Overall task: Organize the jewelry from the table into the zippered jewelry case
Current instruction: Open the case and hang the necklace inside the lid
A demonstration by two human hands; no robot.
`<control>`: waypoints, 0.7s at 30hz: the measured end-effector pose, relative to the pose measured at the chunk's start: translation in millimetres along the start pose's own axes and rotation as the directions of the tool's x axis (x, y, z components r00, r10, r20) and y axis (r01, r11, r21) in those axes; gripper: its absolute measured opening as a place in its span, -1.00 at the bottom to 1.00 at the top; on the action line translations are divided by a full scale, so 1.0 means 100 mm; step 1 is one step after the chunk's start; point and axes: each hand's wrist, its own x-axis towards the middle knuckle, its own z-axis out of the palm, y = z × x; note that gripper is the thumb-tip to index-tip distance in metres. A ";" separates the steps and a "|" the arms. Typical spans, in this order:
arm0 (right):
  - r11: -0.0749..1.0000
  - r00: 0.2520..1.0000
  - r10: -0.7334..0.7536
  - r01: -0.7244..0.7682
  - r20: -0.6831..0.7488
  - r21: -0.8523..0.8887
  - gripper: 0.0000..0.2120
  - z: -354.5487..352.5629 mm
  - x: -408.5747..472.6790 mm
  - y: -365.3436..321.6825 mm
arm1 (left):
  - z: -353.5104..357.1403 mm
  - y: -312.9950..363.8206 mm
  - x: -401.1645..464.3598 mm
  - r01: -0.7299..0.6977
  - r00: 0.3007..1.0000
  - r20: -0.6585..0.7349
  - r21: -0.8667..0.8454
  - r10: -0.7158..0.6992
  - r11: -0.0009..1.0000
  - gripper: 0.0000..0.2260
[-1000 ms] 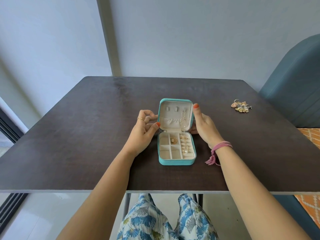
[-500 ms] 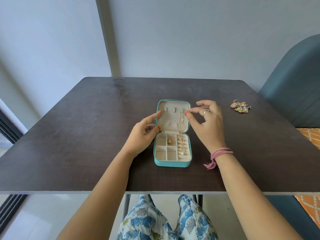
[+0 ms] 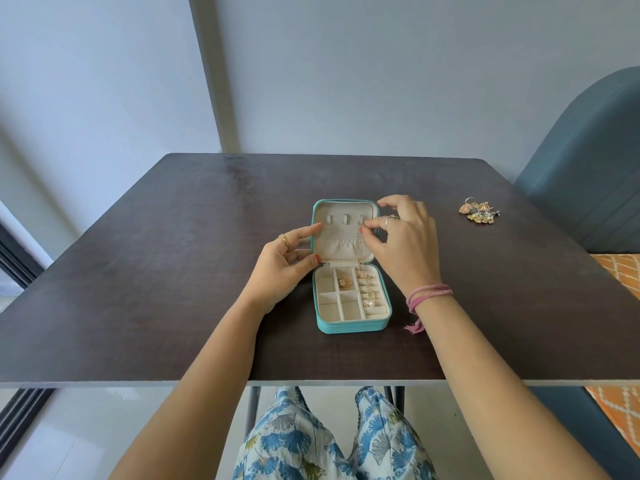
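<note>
A small teal zippered jewelry case (image 3: 349, 325) stands open mid-table, its lid upright. A thin gold chain (image 3: 357, 252) hangs down the lid's cream lining into the tray's right column. My right hand (image 3: 405, 244) pinches the chain's top end at the right-most tab of the lid. My left hand (image 3: 285, 263) steadies the lid's left edge, forefinger stretched along it and thumb at the hinge. A gold piece (image 3: 345, 283) lies in a middle compartment, and a pearl piece (image 3: 370, 302) sits in the ring rolls.
A heap of gold and silver earrings (image 3: 479, 212) lies on the dark wooden table (image 3: 156, 271) at the far right. A blue upholstered chair (image 3: 588, 161) stands beyond the right edge. My patterned trousers show under the front edge.
My right hand left the lid's right side, rose in front of it and now pinches the chain at the top tab. The left forefinger stretched out along the lid's left edge.
</note>
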 end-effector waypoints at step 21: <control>0.924 0.997 0.027 0.005 -0.077 0.382 -0.96 -0.20 0.37 -0.08 | -0.01 -0.05 0.05 0.024 0.997 -0.073 -0.038 -0.027 0.999 -0.61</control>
